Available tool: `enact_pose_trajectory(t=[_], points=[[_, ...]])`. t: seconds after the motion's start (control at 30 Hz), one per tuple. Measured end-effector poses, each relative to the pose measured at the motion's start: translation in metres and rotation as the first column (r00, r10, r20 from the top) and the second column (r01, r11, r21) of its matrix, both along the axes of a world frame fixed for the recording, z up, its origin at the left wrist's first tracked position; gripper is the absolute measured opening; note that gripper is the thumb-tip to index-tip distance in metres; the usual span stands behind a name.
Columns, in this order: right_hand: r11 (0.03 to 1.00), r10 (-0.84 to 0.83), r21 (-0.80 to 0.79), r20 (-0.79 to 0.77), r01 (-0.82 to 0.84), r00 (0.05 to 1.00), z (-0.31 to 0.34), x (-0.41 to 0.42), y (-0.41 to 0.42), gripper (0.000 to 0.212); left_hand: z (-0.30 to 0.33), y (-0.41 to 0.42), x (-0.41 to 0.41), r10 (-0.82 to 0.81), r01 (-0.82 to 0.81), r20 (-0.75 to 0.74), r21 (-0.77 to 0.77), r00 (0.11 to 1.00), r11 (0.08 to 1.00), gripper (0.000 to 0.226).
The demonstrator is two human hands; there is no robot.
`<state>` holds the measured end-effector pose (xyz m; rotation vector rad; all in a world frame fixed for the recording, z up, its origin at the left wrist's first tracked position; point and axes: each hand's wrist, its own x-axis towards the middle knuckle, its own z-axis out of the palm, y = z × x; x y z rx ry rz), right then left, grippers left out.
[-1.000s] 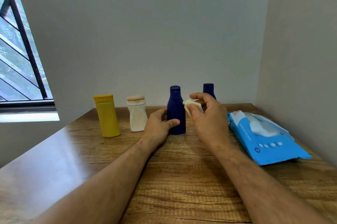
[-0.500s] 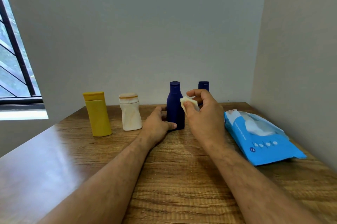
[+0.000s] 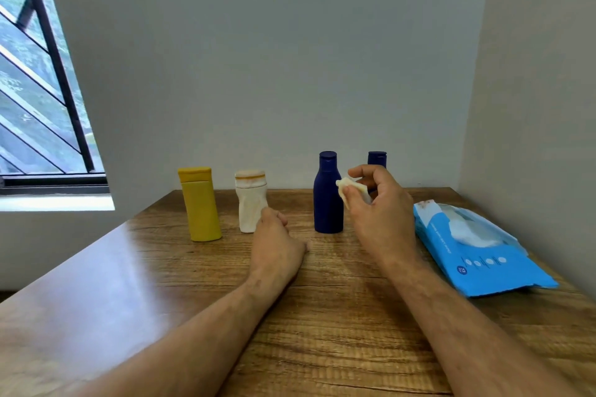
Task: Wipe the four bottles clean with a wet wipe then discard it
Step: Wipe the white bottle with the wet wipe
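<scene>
The right hand (image 3: 380, 212) pinches a crumpled wipe (image 3: 350, 187) beside the near blue bottle (image 3: 328, 193). The left hand (image 3: 274, 245), loosely curled and holding nothing, reaches near the white bottle (image 3: 250, 201) on the surface (image 3: 322, 316).

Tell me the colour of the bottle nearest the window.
Yellow, cap and body alike: the yellow bottle, shown clearly in the head view.

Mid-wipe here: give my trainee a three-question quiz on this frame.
1. True or false: the right hand pinches the wipe.
2. Which bottle is the left hand closest to? A) yellow bottle B) white bottle C) rear blue bottle
3. Fill in: the wipe pack lies on the table to the ____ of the bottles.

Key: 1 true; 2 B; 3 right.
</scene>
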<state>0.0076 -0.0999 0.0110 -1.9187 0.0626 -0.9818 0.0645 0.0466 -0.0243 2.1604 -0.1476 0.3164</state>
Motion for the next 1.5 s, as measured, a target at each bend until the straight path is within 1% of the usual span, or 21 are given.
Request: enact_pose_trajectory(t=[0.1, 0.17, 0.2, 0.3, 0.4, 0.47, 0.53, 0.63, 0.7, 0.77, 0.93, 1.0, 1.13, 1.17, 1.23, 1.3, 1.4, 1.5], points=[[1.000, 0.007, -0.001, -0.010, -0.007, 1.000, 0.000, -0.001, 0.001, 0.029, 0.001, 0.012, -0.008, 0.088, -0.079, 0.069, -0.118, 0.994, 0.990, 0.043], [1.000, 0.010, -0.013, -0.019, -0.010, 1.000, 0.000, -0.003, 0.002, 0.029, 0.002, 0.017, -0.011, 0.147, -0.115, 0.145, -0.208, 0.979, 0.971, 0.042], [1.000, 0.011, -0.021, -0.021, -0.011, 1.000, -0.001, -0.003, 0.002, 0.028, 0.002, 0.018, -0.011, 0.167, -0.123, 0.189, -0.228, 0.968, 0.966, 0.043], [0.999, 0.011, -0.030, -0.009, -0.012, 1.000, -0.001, -0.003, 0.003, 0.026, 0.007, 0.020, -0.009, 0.192, -0.126, 0.317, -0.218, 0.929, 0.968, 0.044], [1.000, 0.022, -0.009, -0.001, -0.022, 1.000, 0.000, -0.001, 0.002, 0.026, 0.014, 0.021, -0.001, 0.198, -0.139, 0.470, -0.158, 0.860, 0.978, 0.047], [1.000, 0.022, -0.014, 0.003, -0.022, 1.000, -0.001, 0.000, 0.002, 0.026, 0.019, 0.022, 0.009, 0.212, -0.162, 0.523, -0.140, 0.826, 0.977, 0.052], [1.000, 0.022, -0.020, 0.008, -0.022, 1.000, -0.001, 0.001, 0.002, 0.027, 0.024, 0.021, 0.018, 0.239, -0.186, 0.525, -0.154, 0.817, 0.971, 0.060], [0.999, 0.018, -0.029, 0.025, -0.017, 1.000, -0.001, 0.001, 0.002, 0.026, 0.028, 0.015, 0.027, 0.246, -0.195, 0.480, -0.154, 0.842, 0.969, 0.066], [0.999, 0.013, -0.032, 0.040, -0.012, 0.999, -0.001, 0.001, 0.001, 0.025, 0.028, 0.010, 0.031, 0.274, -0.229, 0.455, -0.151, 0.847, 0.962, 0.069], [1.000, 0.011, -0.030, 0.047, -0.010, 0.999, -0.001, 0.002, 0.000, 0.025, 0.026, 0.007, 0.035, 0.311, -0.268, 0.460, -0.158, 0.832, 0.950, 0.071], [0.999, 0.008, -0.043, 0.073, -0.005, 0.997, 0.000, 0.002, 0.002, 0.026, 0.022, 0.003, 0.044, 0.316, -0.271, 0.483, -0.164, 0.817, 0.949, 0.079], [0.999, 0.010, -0.047, 0.080, -0.007, 0.997, 0.000, 0.002, 0.003, 0.026, 0.023, 0.001, 0.048, 0.324, -0.271, 0.455, -0.179, 0.829, 0.946, 0.082], [0.999, 0.023, -0.049, 0.085, -0.019, 0.996, 0.000, 0.003, 0.004, 0.026, 0.025, -0.002, 0.056, 0.388, -0.349, 0.389, -0.171, 0.836, 0.922, 0.090], [0.999, 0.027, -0.047, 0.085, -0.023, 0.996, 0.000, 0.003, 0.004, 0.026, 0.027, -0.002, 0.056, 0.389, -0.348, 0.355, -0.175, 0.850, 0.921, 0.089], [0.998, 0.031, -0.053, 0.084, -0.027, 0.996, -0.001, 0.003, 0.004, 0.026, 0.028, -0.002, 0.057, 0.379, -0.326, 0.274, -0.220, 0.884, 0.919, 0.084], [0.998, 0.038, -0.055, 0.077, -0.034, 0.996, -0.001, 0.003, 0.004, 0.026, 0.027, 0.000, 0.056, 0.360, -0.296, 0.228, -0.270, 0.905, 0.916, 0.082], [0.998, 0.050, -0.048, 0.073, -0.047, 0.996, -0.001, 0.002, 0.005, 0.026, 0.025, 0.003, 0.044, 0.265, -0.185, 0.245, -0.306, 0.932, 0.934, 0.085], [0.998, 0.055, -0.039, 0.080, -0.052, 0.995, 0.000, 0.000, 0.006, 0.024, 0.023, 0.002, 0.021, 0.130, -0.046, 0.298, -0.274, 0.946, 0.961, 0.080]])
